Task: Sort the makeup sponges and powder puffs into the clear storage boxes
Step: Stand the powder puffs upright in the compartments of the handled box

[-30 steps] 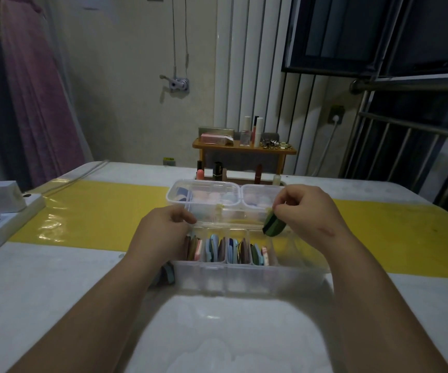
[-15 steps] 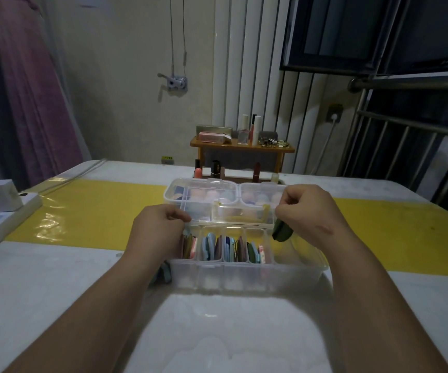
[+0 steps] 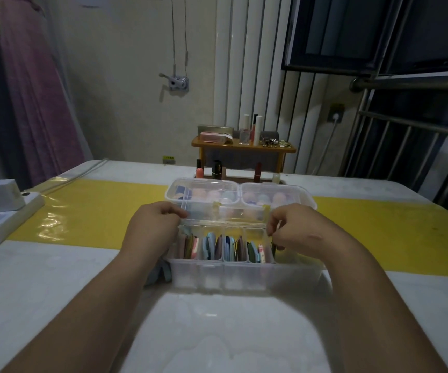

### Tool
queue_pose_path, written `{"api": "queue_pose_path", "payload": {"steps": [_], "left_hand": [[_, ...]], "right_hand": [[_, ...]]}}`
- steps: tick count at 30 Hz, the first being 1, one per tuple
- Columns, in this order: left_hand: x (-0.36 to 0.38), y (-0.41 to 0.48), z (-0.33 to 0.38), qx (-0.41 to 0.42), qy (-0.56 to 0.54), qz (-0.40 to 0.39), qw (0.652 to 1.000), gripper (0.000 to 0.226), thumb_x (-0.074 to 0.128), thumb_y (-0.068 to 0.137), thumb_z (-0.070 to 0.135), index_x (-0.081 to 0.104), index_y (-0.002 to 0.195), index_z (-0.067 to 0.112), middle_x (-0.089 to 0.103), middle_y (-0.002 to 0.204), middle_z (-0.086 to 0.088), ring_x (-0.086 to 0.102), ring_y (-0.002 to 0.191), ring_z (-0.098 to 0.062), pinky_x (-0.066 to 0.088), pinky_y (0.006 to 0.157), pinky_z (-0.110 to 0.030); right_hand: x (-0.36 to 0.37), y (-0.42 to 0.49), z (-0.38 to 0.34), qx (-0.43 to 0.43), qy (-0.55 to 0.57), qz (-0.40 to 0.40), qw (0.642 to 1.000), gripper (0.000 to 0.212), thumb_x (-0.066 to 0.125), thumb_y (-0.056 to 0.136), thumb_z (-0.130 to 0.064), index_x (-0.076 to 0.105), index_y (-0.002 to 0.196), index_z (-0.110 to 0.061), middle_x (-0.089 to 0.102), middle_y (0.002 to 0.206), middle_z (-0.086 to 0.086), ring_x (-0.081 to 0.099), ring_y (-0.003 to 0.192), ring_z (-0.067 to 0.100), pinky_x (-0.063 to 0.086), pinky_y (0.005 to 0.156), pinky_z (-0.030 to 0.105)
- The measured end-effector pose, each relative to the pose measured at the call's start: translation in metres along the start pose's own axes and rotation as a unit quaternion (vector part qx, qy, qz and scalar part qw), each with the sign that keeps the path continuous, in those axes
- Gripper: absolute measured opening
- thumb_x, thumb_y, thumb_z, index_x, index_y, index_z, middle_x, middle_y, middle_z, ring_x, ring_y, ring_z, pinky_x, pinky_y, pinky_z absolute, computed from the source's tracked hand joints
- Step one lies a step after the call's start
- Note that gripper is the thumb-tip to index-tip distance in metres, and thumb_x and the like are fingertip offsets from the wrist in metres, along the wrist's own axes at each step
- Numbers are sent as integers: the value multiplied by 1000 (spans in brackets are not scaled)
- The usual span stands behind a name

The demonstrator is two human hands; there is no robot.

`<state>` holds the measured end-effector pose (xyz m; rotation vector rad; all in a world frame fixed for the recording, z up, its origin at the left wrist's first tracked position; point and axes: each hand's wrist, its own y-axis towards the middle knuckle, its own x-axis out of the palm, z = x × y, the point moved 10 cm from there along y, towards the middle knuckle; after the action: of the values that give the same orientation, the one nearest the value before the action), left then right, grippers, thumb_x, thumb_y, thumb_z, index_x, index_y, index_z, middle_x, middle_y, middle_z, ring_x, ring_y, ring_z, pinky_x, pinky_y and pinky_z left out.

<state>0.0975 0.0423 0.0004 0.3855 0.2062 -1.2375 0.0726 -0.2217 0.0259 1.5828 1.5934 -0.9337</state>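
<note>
The left hand [image 3: 153, 232] and right hand [image 3: 298, 232] pinch the clear lid [image 3: 225, 215]; lowered carelessly, it could catch the upright powder puffs [image 3: 209, 247].

Clear plastic divided storage box [image 3: 244, 278], its raised lid [image 3: 225, 215] clear too. Flat powder puffs [image 3: 209, 247] inside are pink, olive, pale blue, navy and mauve, with a dark green puff [image 3: 273, 246] at its right end. Behind it, clear lidded boxes [image 3: 204, 188] hold peach and pale blue sponges [image 3: 279, 196]. Under it, white table [image 3: 29, 278] with a glossy yellow band [image 3: 96, 208]. Far left of it, white power strip [image 3: 2, 211].
</note>
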Motion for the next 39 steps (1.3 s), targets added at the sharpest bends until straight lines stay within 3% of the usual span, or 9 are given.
{"api": "queue_pose_path", "payload": {"steps": [2, 6, 9, 13, 19, 23, 28, 34, 39], "left_hand": [[-2, 2, -2, -3, -4, -1, 1000, 31, 50, 88, 3, 73, 79, 22, 57, 61, -1, 47, 52, -18, 34, 48, -25], [-5, 5, -4, -3, 9, -6, 1000, 34, 49, 85, -2, 74, 82, 22, 69, 83, -1, 60, 68, -23, 42, 54, -26], [-8, 9, -10, -11, 9, -7, 1000, 39, 46, 82, -8, 72, 77, 21, 69, 82, -3, 57, 64, -23, 41, 53, -26], [-18, 21, -23, -16, 68, 1, 998, 42, 43, 75, -11, 70, 71, 21, 70, 83, -1, 64, 83, -25, 50, 64, -33], [-22, 27, -29, -7, 251, -52, 967, 32, 71, 73, -3, 69, 83, 27, 71, 99, -4, 66, 93, -23, 54, 78, -29], [-28, 29, -34, -14, 304, -53, 951, 22, 75, 75, 11, 72, 87, 30, 72, 103, -3, 65, 96, -23, 54, 87, -32], [-25, 27, -41, -42, 299, -82, 950, 18, 67, 72, 4, 77, 69, 19, 74, 80, -7, 67, 84, -27, 58, 80, -38], [-20, 22, -35, -15, 357, -90, 929, 16, 72, 69, 10, 76, 76, 24, 73, 89, -4, 65, 88, -25, 54, 75, -29], [-25, 19, -25, 8, 387, -59, 920, 11, 71, 72, 14, 72, 80, 22, 69, 88, -4, 63, 87, -26, 52, 72, -29]], "right_hand": [[1, 0, -2, -7, -7, 0, 1000, 15, 56, 79, -5, 64, 79, -18, 72, 82, 6, 68, 87, 25, 58, 81, 40], [2, 3, -3, -13, -14, 4, 1000, 17, 61, 81, -6, 62, 71, -20, 70, 82, 6, 65, 84, 25, 58, 80, 40], [-1, 5, 0, -6, -18, 21, 1000, 14, 67, 76, -6, 65, 71, -18, 70, 81, 6, 64, 82, 24, 57, 77, 40], [-6, 8, 3, -3, 1, 46, 999, 12, 68, 77, -7, 70, 73, -18, 70, 79, 2, 65, 81, 20, 59, 76, 37], [-8, 10, -1, -27, 25, 72, 997, 18, 64, 81, -7, 68, 75, -24, 67, 81, -5, 62, 81, 14, 55, 72, 31], [-8, 9, -7, -53, 35, 87, 994, 21, 65, 83, -10, 66, 71, -27, 66, 79, -7, 61, 79, 13, 52, 69, 30], [-1, 8, -18, -82, 45, 90, 992, 18, 64, 87, -16, 67, 76, -30, 66, 83, -10, 62, 81, 11, 57, 75, 35], [11, 5, -34, -115, 41, 80, 989, 18, 62, 89, -21, 63, 76, -32, 65, 81, -11, 63, 75, 10, 57, 69, 30], [14, 4, -37, -120, 41, 74, 989, 21, 61, 90, -21, 60, 74, -35, 64, 82, -10, 62, 72, 10, 45, 57, 22]]}}
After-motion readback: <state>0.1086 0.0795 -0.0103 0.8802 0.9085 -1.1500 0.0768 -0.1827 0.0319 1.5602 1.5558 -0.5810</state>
